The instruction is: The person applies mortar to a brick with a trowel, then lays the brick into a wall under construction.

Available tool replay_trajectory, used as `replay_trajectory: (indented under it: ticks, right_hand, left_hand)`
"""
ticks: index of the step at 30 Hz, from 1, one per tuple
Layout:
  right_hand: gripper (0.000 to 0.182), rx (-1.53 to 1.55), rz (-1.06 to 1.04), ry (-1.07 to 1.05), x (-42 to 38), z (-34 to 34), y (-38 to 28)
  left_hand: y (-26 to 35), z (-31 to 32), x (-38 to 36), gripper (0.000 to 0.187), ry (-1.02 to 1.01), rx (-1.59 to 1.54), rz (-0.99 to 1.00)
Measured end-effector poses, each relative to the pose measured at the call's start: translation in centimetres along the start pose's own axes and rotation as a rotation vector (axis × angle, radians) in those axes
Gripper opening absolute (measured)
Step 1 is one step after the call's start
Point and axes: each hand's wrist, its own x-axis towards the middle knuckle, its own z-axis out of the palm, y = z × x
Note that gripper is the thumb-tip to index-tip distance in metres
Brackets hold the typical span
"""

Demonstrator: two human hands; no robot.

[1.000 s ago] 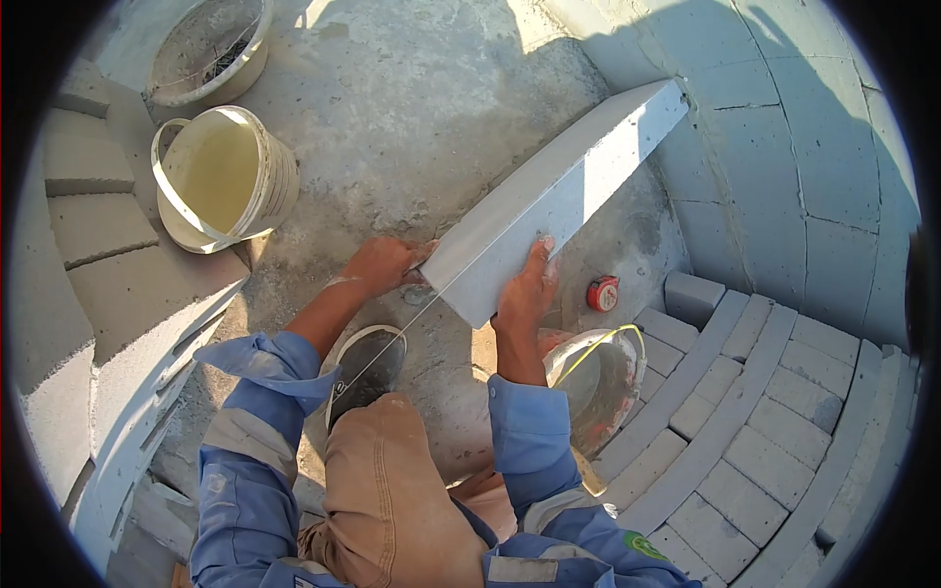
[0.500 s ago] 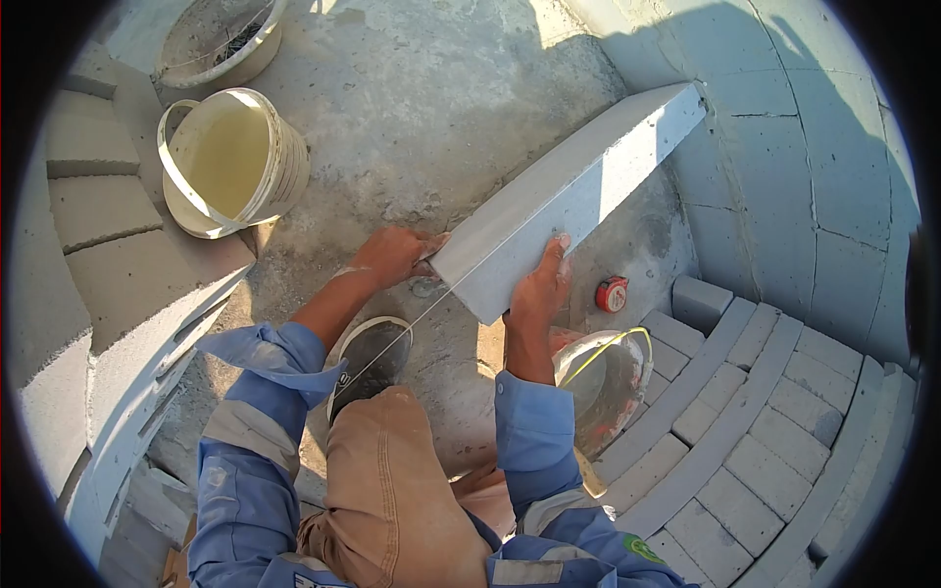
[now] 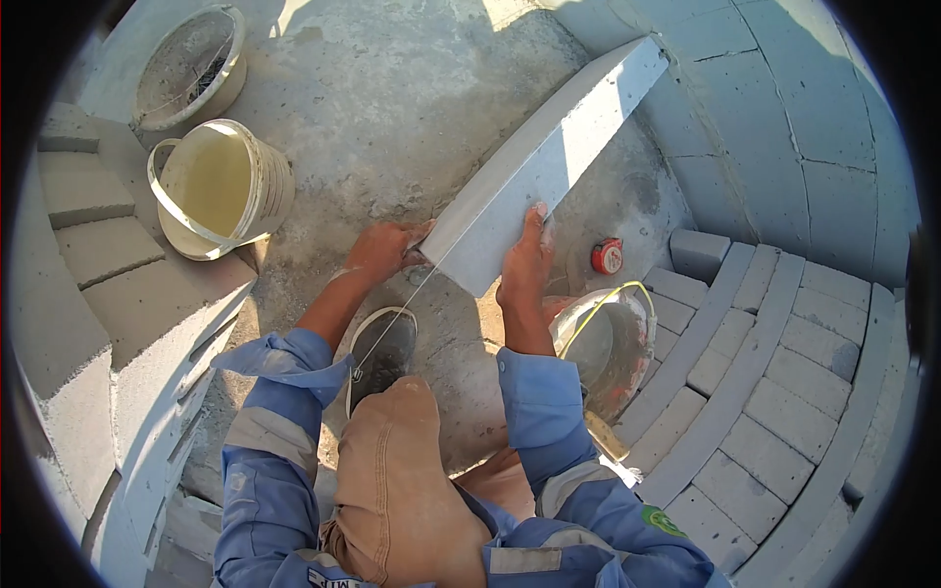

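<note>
A long grey concrete slab [image 3: 549, 162] stands on edge, slanting from near my knee up to the curved block wall. My left hand [image 3: 380, 251] grips its near left corner. My right hand [image 3: 524, 263] holds its near right side, fingers pressed flat against the face. A thin taut string [image 3: 397, 328] runs from the slab's near end down toward my shoe [image 3: 382, 353]. I crouch on a rough cement floor.
A cream bucket [image 3: 214, 186] and a dirty pan [image 3: 186, 69] sit at the upper left. A mortar-stained bucket [image 3: 608, 353] is by my right arm, a red tape measure [image 3: 607, 256] beyond it. Laid grey blocks [image 3: 765, 382] curve at right; stacked blocks [image 3: 98, 255] at left.
The view shifted, and the slab with both hands now sits a little higher and further left in the frame. Both hands keep their hold on the slab.
</note>
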Motion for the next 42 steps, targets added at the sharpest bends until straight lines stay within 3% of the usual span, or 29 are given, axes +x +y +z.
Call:
replay_trajectory:
  ticks: [5,9,12,15,17,22,26,27,29,35,39,42]
  right_hand:
    - [0.070,0.155,-0.025,-0.018,-3.9,-3.4,-0.3]
    - [0.071,0.120,-0.028,-0.103,-7.4,-5.4,-0.2]
    - [0.071,-0.045,-0.023,-0.203,-8.7,-5.3,3.3]
    - [0.073,-0.007,0.025,-0.261,-9.4,-4.3,3.9]
    - [0.077,0.076,0.078,-0.268,-9.6,-3.9,3.8]
    - [0.077,0.273,0.192,-0.303,-9.7,-2.8,3.5]
    - [0.070,0.140,0.056,-0.313,-8.7,-2.2,5.1]
    - [0.069,0.117,0.055,-0.319,-8.6,-2.0,5.1]
    - [0.066,0.101,0.067,-0.298,-8.9,-1.9,5.0]
    - [0.062,0.075,0.017,-0.272,-9.3,-1.7,4.2]
    - [0.053,0.007,-0.056,-0.218,-9.0,-1.4,5.0]
    - [0.056,-0.037,-0.004,-0.257,-9.1,-1.6,4.7]
  left_hand:
    - [0.3,0.7,-1.3,0.064,0.143,-0.011,0.019]
    - [0.9,0.5,-1.9,0.064,0.118,-0.008,-0.041]
    - [0.8,0.8,-1.7,0.060,0.112,-0.051,-0.010]
    - [0.7,1.1,-1.8,0.060,0.099,-0.043,-0.012]
    - [0.7,1.5,-1.7,0.054,0.202,-0.066,0.023]
    - [0.6,0.6,-1.2,0.041,0.150,-0.068,0.051]
    - [1.1,-0.5,-0.6,0.036,0.051,-0.015,0.045]
    - [0.5,-0.3,-0.4,0.036,0.049,-0.011,0.036]
    - [-0.9,0.1,0.2,0.063,-0.071,0.044,0.083]
    - [-1.7,-0.7,1.1,0.065,-0.210,0.148,0.107]
    - [-1.8,-0.6,1.2,0.063,-0.191,0.165,0.146]
    - [-2.0,-0.8,1.5,0.062,-0.183,0.167,0.170]
